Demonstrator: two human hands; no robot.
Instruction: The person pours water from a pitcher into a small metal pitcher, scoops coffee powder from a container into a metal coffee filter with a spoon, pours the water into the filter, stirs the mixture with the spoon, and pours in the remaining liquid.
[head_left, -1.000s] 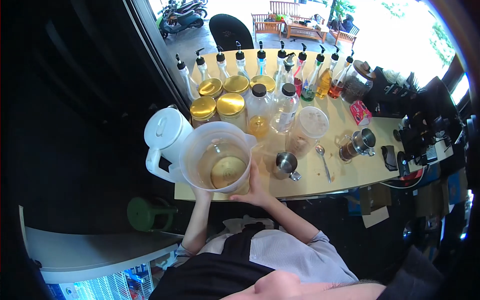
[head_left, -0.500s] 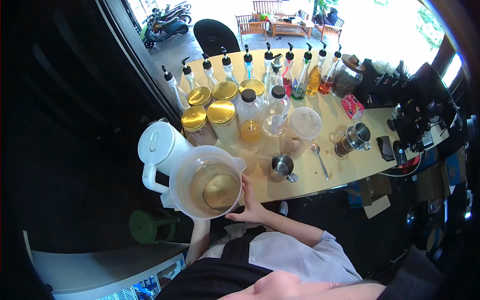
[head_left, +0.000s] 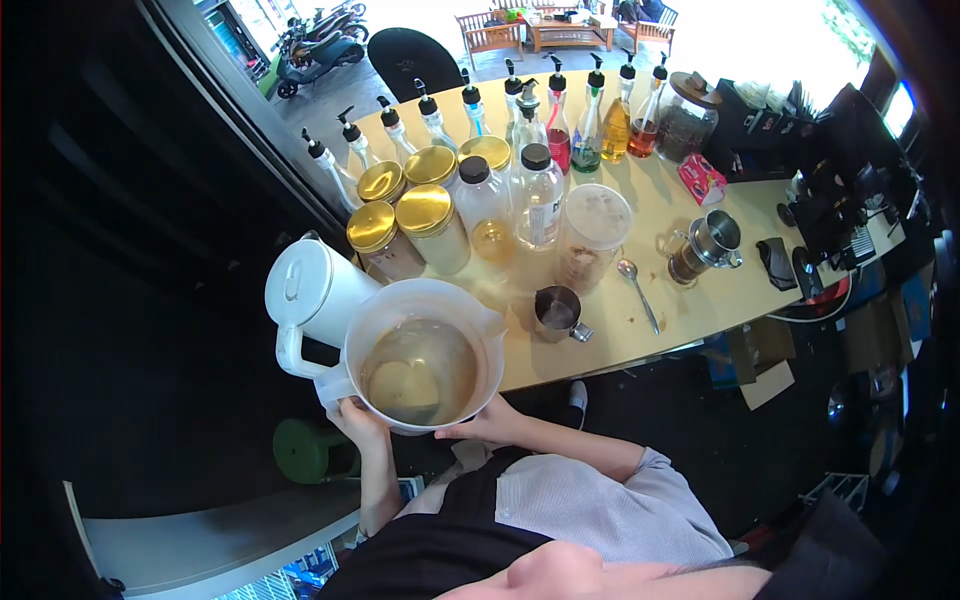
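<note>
A large translucent plastic pitcher [head_left: 425,355] with some liquid at its bottom is held in front of the table's near left edge. My left hand [head_left: 358,422] is closed at the pitcher's handle on its lower left side. My right hand [head_left: 488,422] supports the pitcher from its lower right, with part of the fingers hidden beneath it. Just left of the pitcher stands a white lidded jug [head_left: 325,295]. To the right, a small metal cup [head_left: 558,312] rests on the table.
On the table [head_left: 610,335] stand gold-lidded jars [head_left: 432,225], two black-capped bottles [head_left: 538,195], a clear tub [head_left: 592,235], a spoon [head_left: 640,295] and a metal dripper [head_left: 708,245]. Pump bottles [head_left: 590,120] line the far edge. A green container [head_left: 308,452] is below left.
The pitcher has tilted and shifted relative to my hands, its handle now at my left hand. The view has turned, so the table items appear shifted left and upward.
</note>
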